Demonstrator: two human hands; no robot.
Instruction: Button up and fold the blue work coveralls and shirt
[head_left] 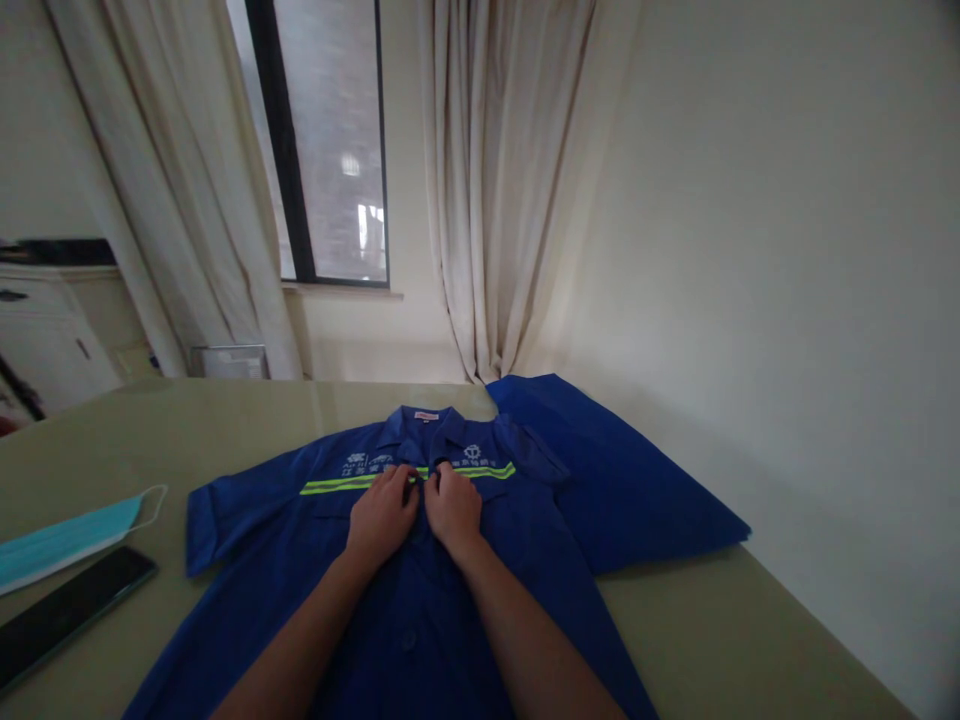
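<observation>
A blue short-sleeved work shirt (292, 590) lies spread on the table, its collar at the far end and a yellow-green stripe across the chest. On the chest, at the front opening, my left hand (384, 510) has its fingers curled onto the left front edge. Close beside it, my right hand (454, 505) is closed on the opposite edge at the stripe. The fingertips of both hands are partly hidden. White lettering and emblems show above the stripe. A button (409, 640) sits lower on the front.
A folded blue cloth (637, 480) lies beside the shirt's right sleeve, near the wall. At the left of the table (750, 640) are a light blue face mask (67, 540) and a black phone (71, 610). Curtains (495, 180) and a window stand behind.
</observation>
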